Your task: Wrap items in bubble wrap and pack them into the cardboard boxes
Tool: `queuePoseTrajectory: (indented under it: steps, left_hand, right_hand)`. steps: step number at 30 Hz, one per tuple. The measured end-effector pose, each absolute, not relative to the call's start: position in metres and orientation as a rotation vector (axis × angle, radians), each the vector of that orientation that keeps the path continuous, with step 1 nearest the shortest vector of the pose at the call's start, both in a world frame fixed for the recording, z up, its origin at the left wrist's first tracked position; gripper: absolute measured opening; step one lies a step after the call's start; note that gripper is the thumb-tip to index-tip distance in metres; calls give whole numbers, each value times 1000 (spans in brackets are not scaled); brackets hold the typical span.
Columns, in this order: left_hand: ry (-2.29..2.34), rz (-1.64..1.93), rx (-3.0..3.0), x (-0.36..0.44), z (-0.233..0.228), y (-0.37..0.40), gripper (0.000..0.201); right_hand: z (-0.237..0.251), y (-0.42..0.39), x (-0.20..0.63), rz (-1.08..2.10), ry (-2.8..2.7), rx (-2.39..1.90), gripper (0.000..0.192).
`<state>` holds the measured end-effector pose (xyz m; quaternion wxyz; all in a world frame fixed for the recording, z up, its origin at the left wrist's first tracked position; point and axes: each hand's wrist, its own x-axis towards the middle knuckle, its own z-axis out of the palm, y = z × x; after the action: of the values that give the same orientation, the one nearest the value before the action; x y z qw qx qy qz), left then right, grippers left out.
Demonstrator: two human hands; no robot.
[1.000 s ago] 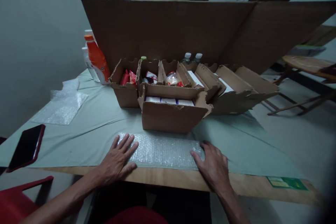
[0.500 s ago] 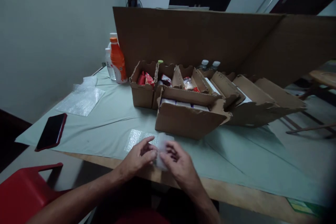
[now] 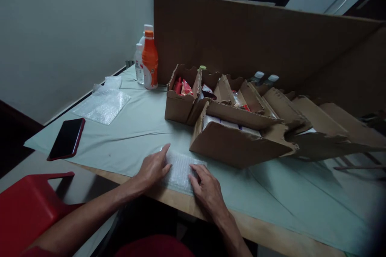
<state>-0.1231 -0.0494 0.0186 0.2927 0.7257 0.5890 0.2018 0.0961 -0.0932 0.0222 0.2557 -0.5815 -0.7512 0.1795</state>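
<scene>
Pressing down on a folded piece of bubble wrap (image 3: pixel 180 167), I have both hands flat on it at the near edge of the table (image 3: pixel 271 237). A second ago the wrap lay spread out as one long strip with my hands far apart at its two ends; half a second ago I had lifted it and brought the ends together between my fingertips. Now it lies as a shorter, doubled pad on the pale green cloth (image 3: pixel 132 128), just in front of the nearest cardboard box (image 3: pixel 238 144). My left hand (image 3: pixel 153 168) rests open on the pad's left edge, fingers extended and pressing. My right hand (image 3: pixel 208 190) rests open on its right corner, fingers likewise flat; neither hand pinches anything. I judge the fold to be made and the creasing in hand. Behind the box stand more open boxes (image 3: pixel 183 96) holding packets, an orange bottle (image 3: pixel 150 61), a second sheet of wrap (image 3: pixel 102 104) and a dark phone (image 3: pixel 66 139), all well apart from my hands.
</scene>
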Motion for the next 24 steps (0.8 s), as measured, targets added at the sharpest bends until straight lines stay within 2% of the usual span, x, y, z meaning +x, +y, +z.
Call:
queuePoseTrajectory:
  steps: [3,5,7,11,14,16,20,24]
  left_hand:
    - [1628,661,2347,-122,17,-57,61]
    - [1422,695,2614,-118,14,-62,54]
    - [1158,583,2778,-114,8,-67,52]
    - [1029,314,2776,-113,-2,-69,61]
    - [1044,259,2743,-116,-4,-67,63]
    - [1041,252,2728,-117,-1,-67,64]
    - [1020,282,2696,-120,5,-67,61]
    - [1023,323,2675,-121,0,-70,55]
  right_hand:
    - [12,-93,93,438,-2067,-1585,28]
    - [10,-94,92,458,-2052,-1584,29]
    - [10,-92,94,538,-1991,-1564,29]
    - [12,-77,106,944,-1649,-1589,29]
    - [14,-64,118,1308,-1314,-1689,45]
    - [17,-62,128,1392,-1212,-1709,52]
    - [26,-72,148,1065,-1349,-1786,43]
    - [33,-82,142,762,-1672,-2041,34]
